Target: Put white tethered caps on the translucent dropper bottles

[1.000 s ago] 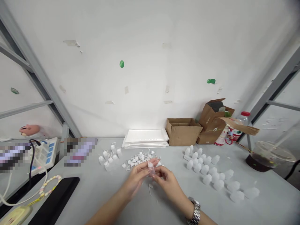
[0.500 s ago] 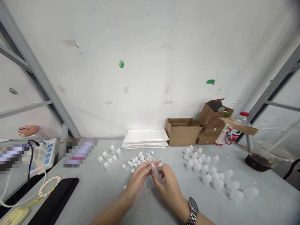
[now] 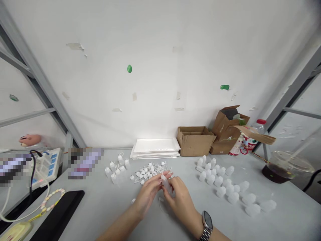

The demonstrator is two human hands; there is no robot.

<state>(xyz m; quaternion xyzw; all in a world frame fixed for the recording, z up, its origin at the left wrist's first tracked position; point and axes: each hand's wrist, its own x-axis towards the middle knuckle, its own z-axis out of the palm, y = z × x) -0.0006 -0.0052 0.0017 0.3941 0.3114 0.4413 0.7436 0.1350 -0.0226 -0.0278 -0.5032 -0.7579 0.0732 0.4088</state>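
A small translucent plastic bottle (image 3: 166, 183) is held tilted between both hands above the middle of the desk. My right hand (image 3: 180, 193) grips its body with thumb and fingers. My left hand (image 3: 148, 191) is closed around its upper end; whether a cap is under those fingers I cannot tell. Just beyond them lies a pile of small white caps with straps (image 3: 150, 170). Another strapped cap (image 3: 161, 199) rests on the desk below the bottle. To the left stands a group of capped bottles (image 3: 117, 171), and many bottles without visible straps (image 3: 219, 181) stand to the right.
White padded envelopes (image 3: 155, 147) are stacked by the wall, beside an open cardboard box (image 3: 197, 144) and a brown paper bag (image 3: 223, 137). A cup of dark drink (image 3: 278, 172) stands far right. At left are a power strip (image 3: 51, 167) and a black flat object (image 3: 60, 214).
Both hands stay in the same place on the bottle. Its top end shows a little more clearly between the fingers, with only slight finger movement.
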